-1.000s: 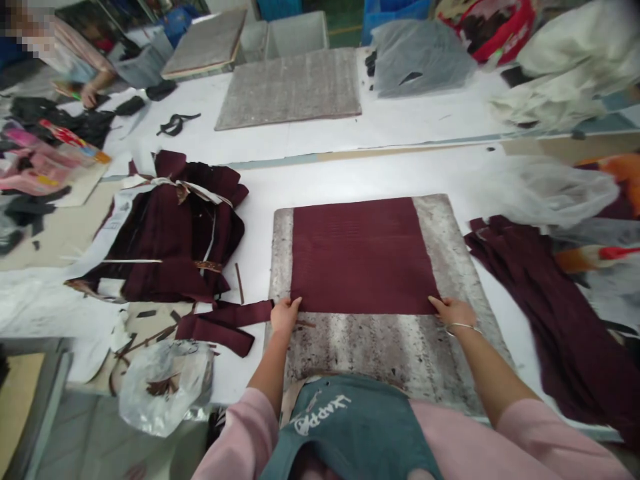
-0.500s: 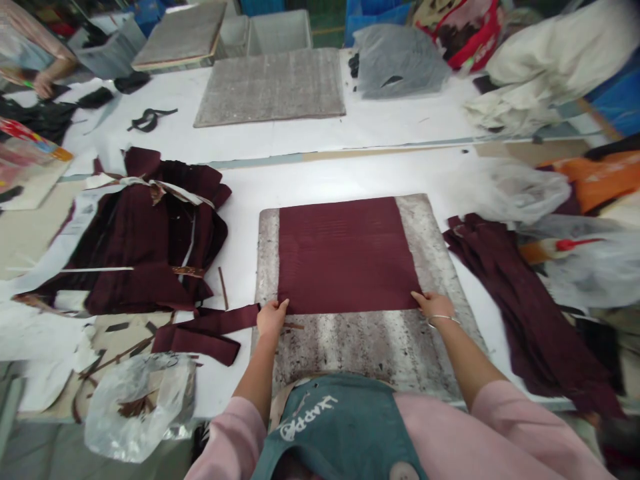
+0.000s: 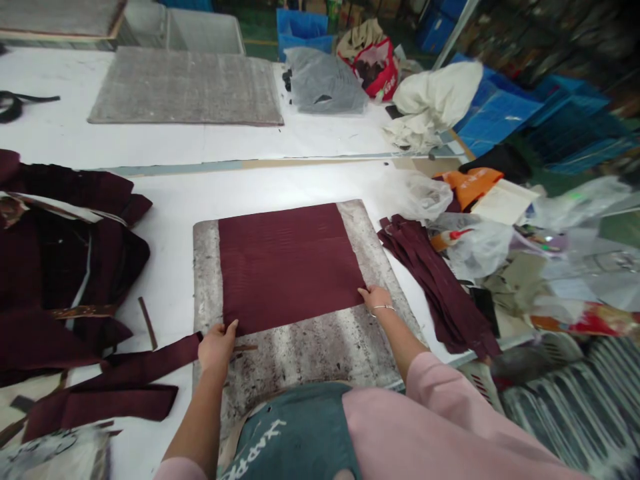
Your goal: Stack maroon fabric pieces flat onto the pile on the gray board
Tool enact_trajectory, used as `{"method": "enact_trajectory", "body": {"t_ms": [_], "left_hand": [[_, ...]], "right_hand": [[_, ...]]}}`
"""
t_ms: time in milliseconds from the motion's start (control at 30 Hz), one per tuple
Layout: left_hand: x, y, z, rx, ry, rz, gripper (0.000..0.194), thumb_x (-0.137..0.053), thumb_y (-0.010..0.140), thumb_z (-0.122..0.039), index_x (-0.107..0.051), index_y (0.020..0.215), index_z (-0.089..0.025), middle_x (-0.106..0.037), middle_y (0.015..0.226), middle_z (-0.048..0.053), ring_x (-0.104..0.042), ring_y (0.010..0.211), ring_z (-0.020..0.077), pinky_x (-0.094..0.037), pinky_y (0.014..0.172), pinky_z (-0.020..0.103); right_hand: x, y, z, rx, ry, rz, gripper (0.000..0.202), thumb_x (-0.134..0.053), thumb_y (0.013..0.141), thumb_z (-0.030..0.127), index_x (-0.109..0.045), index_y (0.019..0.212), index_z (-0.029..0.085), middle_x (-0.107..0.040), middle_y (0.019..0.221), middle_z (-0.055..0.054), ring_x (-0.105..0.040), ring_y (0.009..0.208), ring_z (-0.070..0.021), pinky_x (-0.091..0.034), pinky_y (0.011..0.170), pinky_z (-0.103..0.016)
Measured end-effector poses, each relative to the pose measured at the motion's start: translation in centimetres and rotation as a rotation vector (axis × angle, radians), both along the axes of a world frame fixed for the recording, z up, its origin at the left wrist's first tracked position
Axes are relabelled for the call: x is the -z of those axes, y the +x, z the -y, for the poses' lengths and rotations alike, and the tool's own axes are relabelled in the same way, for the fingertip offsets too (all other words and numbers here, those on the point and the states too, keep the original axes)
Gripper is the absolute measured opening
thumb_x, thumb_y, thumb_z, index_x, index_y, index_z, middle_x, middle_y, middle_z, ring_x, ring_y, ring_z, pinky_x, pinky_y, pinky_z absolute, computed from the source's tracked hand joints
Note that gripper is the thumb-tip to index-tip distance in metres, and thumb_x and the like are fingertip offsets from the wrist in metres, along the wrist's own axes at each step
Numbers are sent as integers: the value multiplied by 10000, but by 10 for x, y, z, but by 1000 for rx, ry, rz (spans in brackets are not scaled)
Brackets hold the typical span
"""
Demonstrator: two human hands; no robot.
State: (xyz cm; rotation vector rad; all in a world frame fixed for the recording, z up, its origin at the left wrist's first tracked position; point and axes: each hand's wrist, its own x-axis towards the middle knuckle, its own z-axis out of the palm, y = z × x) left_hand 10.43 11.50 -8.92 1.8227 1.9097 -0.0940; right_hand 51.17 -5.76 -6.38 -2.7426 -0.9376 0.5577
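A flat maroon fabric panel lies on a worn grey board. My left hand is closed at the panel's near left corner, thumb on top and the other fingers curled under or out of sight. At the near right corner, my right hand pinches the edge between thumb and fingers, with a bracelet on its wrist. Maroon fabric strips lie to the left, one end almost meeting my left hand. Right of the board rests a bundle of long maroon strips.
A tied stack of maroon pieces fills the left side. Across the table lie another grey board and a grey plastic bag. Clear plastic bags and an orange bag clutter the right, with blue crates beyond.
The view has swung to the right, so everything sits further left and more of the right side shows. Both hands stay at the same corners of the fabric panel, which lies flat as before.
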Motion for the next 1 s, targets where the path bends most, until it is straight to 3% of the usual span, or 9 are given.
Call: {"method": "enact_trajectory", "body": {"t_ms": [100, 233, 333, 533, 667, 800, 867, 900, 1000], "left_hand": [[-2, 1, 1, 12, 4, -15, 514, -340, 782, -646, -597, 772, -201, -669, 781, 142, -620, 808, 330, -424, 677, 373], [-9, 3, 3, -19, 19, -48, 582, -354, 773, -664, -586, 933, -155, -665, 831, 175, -619, 820, 348, -425, 675, 389], [-12, 3, 5, -44, 108, -92, 658, -400, 750, -680, -535, 1074, -124, -654, 862, 181, -616, 803, 352, -427, 667, 398], [-5, 1, 11, 130, 447, -84, 414, -433, 815, -552, -596, 881, -177, -612, 904, 124, -570, 889, 281, -406, 774, 346], [3, -2, 6, 74, 317, -26, 400, -452, 798, -568, -587, 739, -197, -598, 797, 82, -565, 785, 248, -400, 691, 317], [7, -5, -1, 11, 166, 32, 407, -470, 767, -598, -589, 731, -210, -608, 766, 57, -557, 711, 231, -380, 627, 305], [8, -5, -3, -1, 148, 41, 415, -465, 763, -609, -593, 741, -215, -610, 769, 55, -553, 701, 230, -376, 620, 306], [9, -6, -3, -7, 145, 41, 420, -459, 763, -614, -596, 743, -217, -609, 768, 56, -552, 700, 232, -376, 619, 308], [9, -6, -2, -1, 173, 27, 431, -448, 765, -620, -610, 745, -220, -598, 773, 67, -555, 732, 249, -383, 634, 318]], "right_hand": [[-5, -3, -4, -34, -174, 63, 415, -436, 863, 475, -690, 849, 147, -671, 914, -174, -617, 898, -287, -445, 774, -386], [-9, -1, -6, -10, -229, 72, 455, -456, 841, 506, -692, 879, 120, -664, 967, -202, -608, 940, -316, -443, 780, -396], [-9, 5, -2, 8, -263, 71, 575, -441, 803, 625, -695, 844, 112, -658, 958, -228, -604, 943, -338, -442, 778, -410], [-4, 13, 8, 18, -244, 28, 605, -409, 769, 715, -675, 692, 178, -683, 818, -127, -635, 803, -253, -454, 697, -324], [-2, 9, 13, 53, -191, 85, 527, -379, 859, 589, -668, 720, 171, -677, 788, -116, -633, 784, -237, -452, 703, -322], [-8, -13, 15, 48, -95, 187, 492, -295, 927, 448, -642, 975, 103, -657, 903, -182, -613, 890, -276, -452, 775, -387], [-10, -37, 11, -50, -15, 208, 468, -328, 925, 436, -572, 1153, 108, -610, 1111, -181, -543, 1072, -263, -410, 905, -387], [-8, -51, 8, -163, 40, 209, 475, -368, 915, 437, -516, 1240, 123, -551, 1233, -164, -472, 1174, -250, -364, 977, -382], [3, -93, -2, -638, 210, 203, 634, -477, 865, 454, -328, 1400, 148, -301, 1465, -120, -213, 1358, -243, -209, 1098, -425]]}}
